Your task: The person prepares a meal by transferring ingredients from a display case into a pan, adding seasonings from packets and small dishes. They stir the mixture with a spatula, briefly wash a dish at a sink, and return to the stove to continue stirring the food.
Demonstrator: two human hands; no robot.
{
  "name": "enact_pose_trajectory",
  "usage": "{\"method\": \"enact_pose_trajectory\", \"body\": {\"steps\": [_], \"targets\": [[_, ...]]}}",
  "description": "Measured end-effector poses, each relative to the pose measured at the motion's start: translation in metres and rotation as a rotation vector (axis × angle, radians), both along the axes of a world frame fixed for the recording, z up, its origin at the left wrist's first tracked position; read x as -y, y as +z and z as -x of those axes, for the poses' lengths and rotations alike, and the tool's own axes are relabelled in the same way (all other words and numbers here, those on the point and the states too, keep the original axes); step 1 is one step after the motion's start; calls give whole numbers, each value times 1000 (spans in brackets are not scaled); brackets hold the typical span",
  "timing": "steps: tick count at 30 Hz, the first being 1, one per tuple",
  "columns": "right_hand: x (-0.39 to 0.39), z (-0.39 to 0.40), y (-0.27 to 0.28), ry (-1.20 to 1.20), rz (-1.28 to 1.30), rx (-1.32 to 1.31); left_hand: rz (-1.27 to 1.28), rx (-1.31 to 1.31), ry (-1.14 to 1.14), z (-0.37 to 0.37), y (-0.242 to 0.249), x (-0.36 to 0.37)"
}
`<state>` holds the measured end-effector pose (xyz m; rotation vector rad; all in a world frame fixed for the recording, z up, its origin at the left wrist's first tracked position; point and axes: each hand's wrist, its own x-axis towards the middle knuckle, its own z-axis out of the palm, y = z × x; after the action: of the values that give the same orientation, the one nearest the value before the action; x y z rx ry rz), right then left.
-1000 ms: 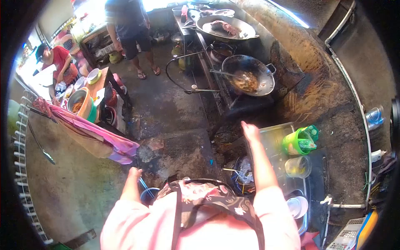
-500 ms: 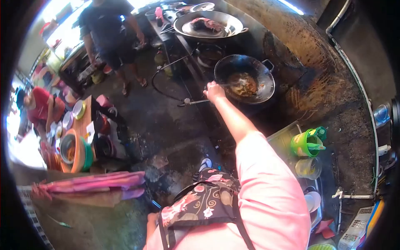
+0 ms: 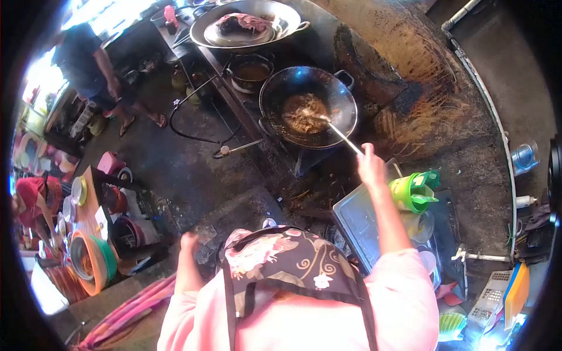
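My right hand (image 3: 371,167) grips the handle of a long metal spatula (image 3: 339,136) whose blade rests in browned food inside a black wok (image 3: 308,105) on the stove. My left hand (image 3: 188,241) hangs low by my side, fingers curled, holding nothing that I can see. I wear a pink shirt and a floral apron (image 3: 287,263).
A larger wok (image 3: 246,26) with meat and a small pot (image 3: 250,71) sit further along the stove. A steel tray (image 3: 357,219), green jug (image 3: 413,193) and plastic cups lie to the right. Two other people stand at the left beside bowls and tubs (image 3: 88,257).
The spatula now sits in my right hand with its handle pulled back toward the tray side; half a second ago the arm reached to the wok's left rim. The view has swung left.
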<state>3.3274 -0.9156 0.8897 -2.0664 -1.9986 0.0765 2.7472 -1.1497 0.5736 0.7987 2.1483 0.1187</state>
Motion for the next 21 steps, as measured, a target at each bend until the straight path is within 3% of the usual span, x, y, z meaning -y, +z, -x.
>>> {"method": "enact_pose_trajectory", "body": {"steps": [1, 3, 5, 7, 11, 13, 17, 21], "targets": [[8, -6, 22, 50, 17, 96, -145, -104, -131, 6, -12, -38], [26, -11, 37, 125, 20, 154, -177, -75, -68, -25, 51, -117], [30, -4, 38, 121, 107, 199, -368, -187, -224, -38, 47, -167], [6, 16, 2, 35, 149, 143, -257, -29, -281, -57, 64, -215], [-57, 59, -79, -55, 127, 39, -162, -169, -585, -85, 40, -288], [-58, 74, -78, -54, 140, -21, -143, -219, -641, -96, 46, -315], [-41, 99, -47, -201, 236, 146, -143, -180, -678, -110, 47, -359], [-77, 118, -73, -263, 143, 132, -207, -201, -752, -109, -7, -391]]}}
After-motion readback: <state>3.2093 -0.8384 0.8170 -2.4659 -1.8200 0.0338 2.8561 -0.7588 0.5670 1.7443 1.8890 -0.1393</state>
